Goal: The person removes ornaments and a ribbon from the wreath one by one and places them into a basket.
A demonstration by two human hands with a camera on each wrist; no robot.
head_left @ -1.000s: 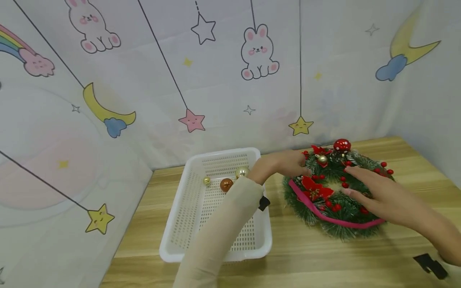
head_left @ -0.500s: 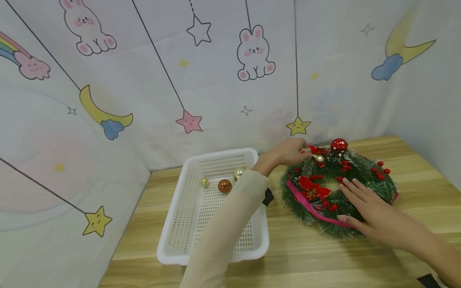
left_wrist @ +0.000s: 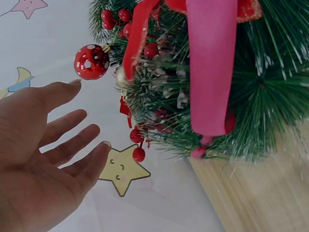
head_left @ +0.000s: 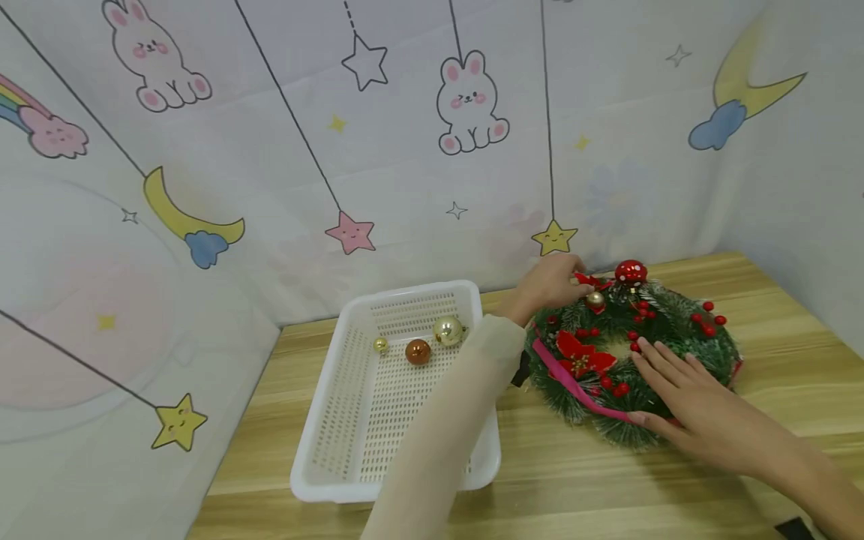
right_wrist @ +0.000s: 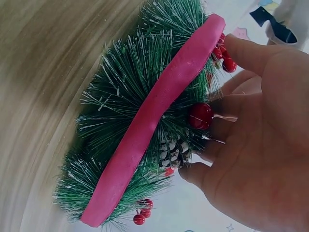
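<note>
A green Christmas wreath point(head_left: 715, 352) lies on the table at the right, trimmed with red poinsettias point(head_left: 582, 356), berries and a pink ribbon point(head_left: 574, 386). My left hand point(head_left: 550, 283) is at its far left edge, beside a small gold ball point(head_left: 595, 301). In the left wrist view, that hand's fingers are relaxed with nothing between them, near a white-dotted red ball point(left_wrist: 91, 62). My right hand point(head_left: 709, 409) lies over the wreath's near right side with fingers extended. In the right wrist view, its fingers reach in beside a red berry point(right_wrist: 201, 116) and a snowy pinecone point(right_wrist: 174, 152).
A white perforated basket point(head_left: 317, 405) stands left of the wreath. Inside it are a copper ball point(head_left: 418, 352), a large gold ball point(head_left: 448, 330) and a small gold ball point(head_left: 381, 345). My left sleeve point(head_left: 439, 435) crosses over its right side. A printed cloth point(head_left: 283, 150) hangs behind the table.
My left hand has moved up to the wreath's far left edge. The right hand has come down onto the near side, its fingers now lying over the greenery. The view has shifted slightly.
</note>
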